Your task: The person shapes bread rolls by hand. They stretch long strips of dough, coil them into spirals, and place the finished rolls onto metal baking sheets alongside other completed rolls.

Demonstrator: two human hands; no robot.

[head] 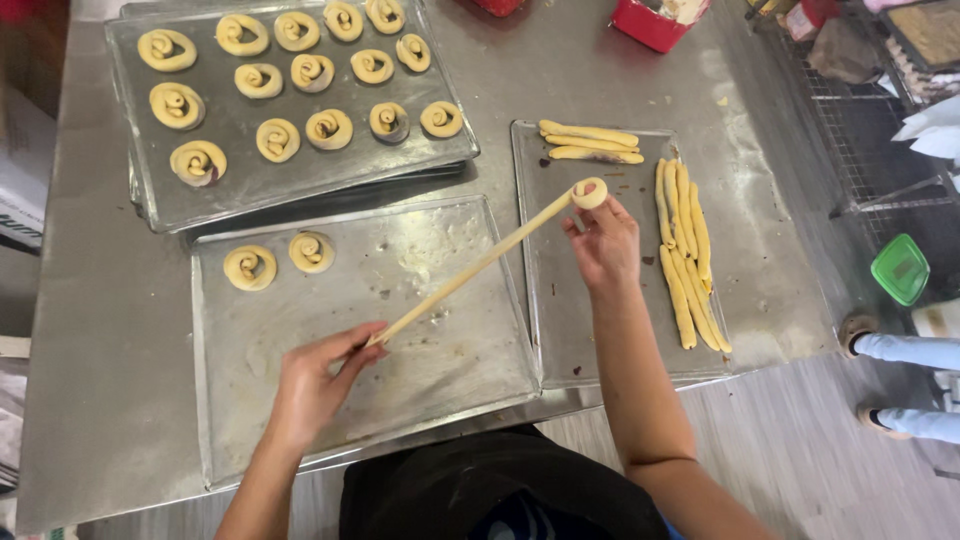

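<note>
Dough rope (470,270) stretched taut between two hands above the baking trays, one end already curled.

Nearest the camera, the left hand (315,385) pinches the rope's loose tail between thumb and fingertips, low over the near tray (450,350), keeping the strand straight and off the metal. The right hand (603,245) grips the other end, where a small coil (589,192) sits at its fingertips, held over the right tray (560,330) beside a row of straight dough sticks (690,260). Two finished spirals (280,260) lie at the near tray's far edge, and beyond them the far tray (300,180) carries many more spirals. How the right fingers close on the coil is hidden behind the hand. At the right edge, another person's feet (870,370), a green lid (900,268) and a wire rack (870,150) are cut off.
</note>
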